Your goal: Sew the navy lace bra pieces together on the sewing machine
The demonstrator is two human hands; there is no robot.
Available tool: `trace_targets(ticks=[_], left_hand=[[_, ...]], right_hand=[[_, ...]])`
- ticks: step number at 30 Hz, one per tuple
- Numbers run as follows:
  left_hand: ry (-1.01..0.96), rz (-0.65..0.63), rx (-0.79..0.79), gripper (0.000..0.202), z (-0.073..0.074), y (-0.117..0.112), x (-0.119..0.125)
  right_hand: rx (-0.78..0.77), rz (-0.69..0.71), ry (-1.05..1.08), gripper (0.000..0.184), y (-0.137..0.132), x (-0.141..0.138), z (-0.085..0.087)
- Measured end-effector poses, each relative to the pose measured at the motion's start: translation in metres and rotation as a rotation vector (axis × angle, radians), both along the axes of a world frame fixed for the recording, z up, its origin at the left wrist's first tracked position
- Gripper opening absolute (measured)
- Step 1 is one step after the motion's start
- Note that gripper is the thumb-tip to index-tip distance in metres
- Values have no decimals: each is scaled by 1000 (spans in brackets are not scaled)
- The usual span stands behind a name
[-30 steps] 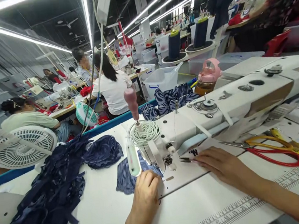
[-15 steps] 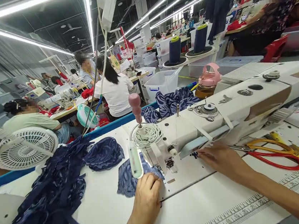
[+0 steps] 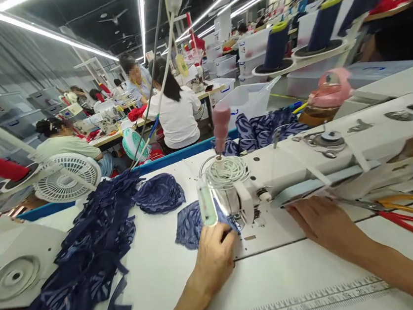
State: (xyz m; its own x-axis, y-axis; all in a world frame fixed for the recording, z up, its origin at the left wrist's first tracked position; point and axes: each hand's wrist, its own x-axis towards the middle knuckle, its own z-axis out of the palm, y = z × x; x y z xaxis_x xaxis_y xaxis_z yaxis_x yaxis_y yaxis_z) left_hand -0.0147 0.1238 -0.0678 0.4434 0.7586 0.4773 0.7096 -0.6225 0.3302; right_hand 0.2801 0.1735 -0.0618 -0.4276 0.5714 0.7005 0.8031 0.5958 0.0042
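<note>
My left hand [image 3: 217,251] is closed at the near edge of a blue patterned fabric piece [image 3: 188,226], close to the needle area of a white sewing machine [image 3: 288,155]. The fabric lies flat on the bed, partly under a pale green plate [image 3: 207,204] on the machine's head. Beneath the machine's arm, my right hand [image 3: 318,222] rests on the bed with its fingers bent and together. The arm hides its fingertips and whatever they may hold. Scissors [image 3: 403,212] with red and orange handles lie beside that hand.
A heap of navy fabric strips [image 3: 101,246] covers the table's left side, beside a stack of navy cups [image 3: 160,192]. A pink-handled screwdriver [image 3: 222,128] stands on the machine head amid coiled cord [image 3: 226,170]. Thread cones [image 3: 276,47] stand behind. Co-workers sit beyond the blue table edge.
The view has turned left, so everything sits further right. My left hand stays at the fabric's edge. Small dark pieces seen earlier at my right fingertips are now out of sight.
</note>
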Motion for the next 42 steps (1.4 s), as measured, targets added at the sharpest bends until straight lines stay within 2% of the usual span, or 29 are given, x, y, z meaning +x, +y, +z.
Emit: trace_targets(ticks=[2,5,7,8,10,14,16,19,23,25,27,32,34,36,38,42], left_hand=[[-168,80,-185,31,7,-3,3],[-523,187,-726,22,22,-8,8],[-718,210,-1061,33,33,-11,12],[-791,207,-1164,40,38,-13,13],[-892,204,-1250,51,44,-16,16],[-1018,222,-1251,49,45,-20,17],[-1065,259,-1192,47,41,-22,16],[-1086,317,-1114,48,35,-24,16],[-1046,322,-1057,43,27,-27,21],[-1017,297,-1033,38,24,-29,22],[-972,301,-1012,32,22,-31,21],[-928,486,-934,32,20,-40,10],[-900,427,-906,26,20,-42,11],[-871,314,-904,24,20,-44,15],[-829,255,-876,18,19,-46,19],[-700,369,-684,21,17,-52,20]], right_hand=[[-10,135,-48,19,-13,-21,3],[37,280,-149,18,-26,-51,9],[108,339,-210,21,-29,-65,11],[144,357,-221,23,-29,-70,10],[191,387,-204,24,-26,-78,7],[221,421,-173,20,-21,-83,-3],[146,387,-155,29,-21,-80,-7],[-221,340,29,38,-24,-75,-12],[-777,347,270,23,-33,-83,-9],[-997,345,363,23,-36,-90,-6],[-1121,327,442,28,-37,-94,-3],[-1251,288,490,32,-36,-91,0],[-1275,289,470,33,-38,-90,-1],[-1307,338,462,34,-41,-91,-2],[-1316,396,467,34,-43,-90,-1],[-1190,348,461,27,-50,-79,5]])
